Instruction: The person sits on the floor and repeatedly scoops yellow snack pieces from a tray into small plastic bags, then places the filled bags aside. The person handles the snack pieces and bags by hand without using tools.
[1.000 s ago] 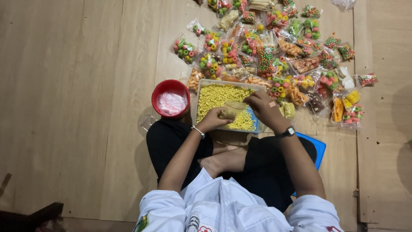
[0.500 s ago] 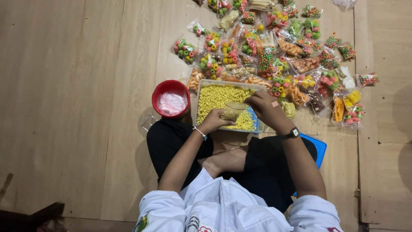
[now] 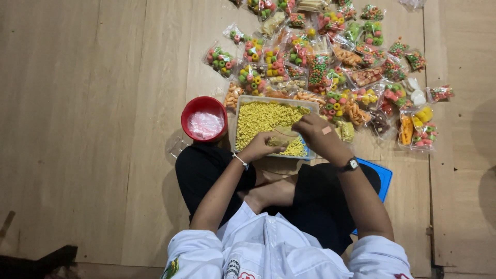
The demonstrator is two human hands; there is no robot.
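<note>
A wooden floor (image 3: 93, 129) fills the frame, and the person sits on it with crossed legs, seen from above. Near the frame's middle a small clear bag (image 3: 283, 138) lies over the lower edge of a tub (image 3: 243, 103) full of yellow snack. Both hands meet at this bag. The left hand (image 3: 263, 147) holds it from the lower left with closed fingers. The right hand (image 3: 316, 133) comes from the right and is closed at the bag's top; what its fingers pinch cannot be seen. The bag's long side seems to run left to right. Just left of the tub stands a red bowl (image 3: 192, 111). Above and to the right lie many filled packets (image 3: 320, 57), not in the way. A blue tray (image 3: 383, 178) shows under the right forearm.
</note>
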